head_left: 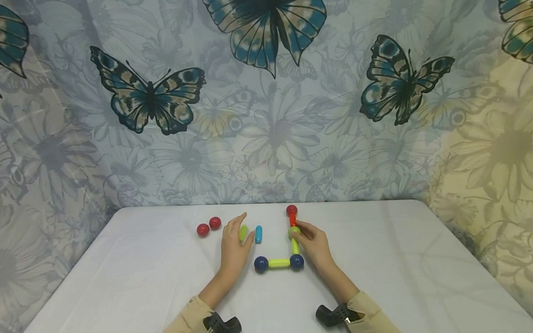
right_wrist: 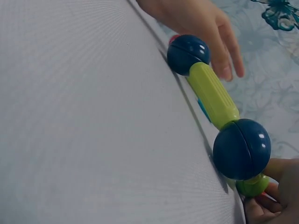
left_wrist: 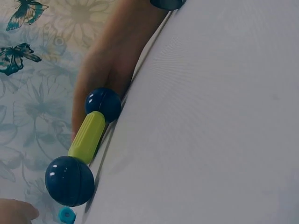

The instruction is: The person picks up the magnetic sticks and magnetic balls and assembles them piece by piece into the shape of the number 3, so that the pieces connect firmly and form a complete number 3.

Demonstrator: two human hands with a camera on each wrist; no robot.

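Note:
My right hand [head_left: 314,243] pinches a green ball [right_wrist: 252,185], which joins a red rod [head_left: 293,219] topped by a red ball [head_left: 291,210] to a yellow-green rod [head_left: 295,247]. That rod runs to a dark blue ball [right_wrist: 242,149] at the corner. From there another yellow-green rod [left_wrist: 88,136] leads left to a second dark blue ball [head_left: 261,264]. My left hand [head_left: 235,244] has its fingers extended around a loose green rod [head_left: 243,232], partly hidden by the hand. A loose blue rod [head_left: 258,234] lies just right of the left thumb.
Two loose red balls, a nearer one [head_left: 203,230] and a farther one [head_left: 214,223], lie left of the left hand. The white table [head_left: 119,290] ends at a butterfly-patterned cloth [head_left: 285,175] behind. Each wrist carries a black camera mount.

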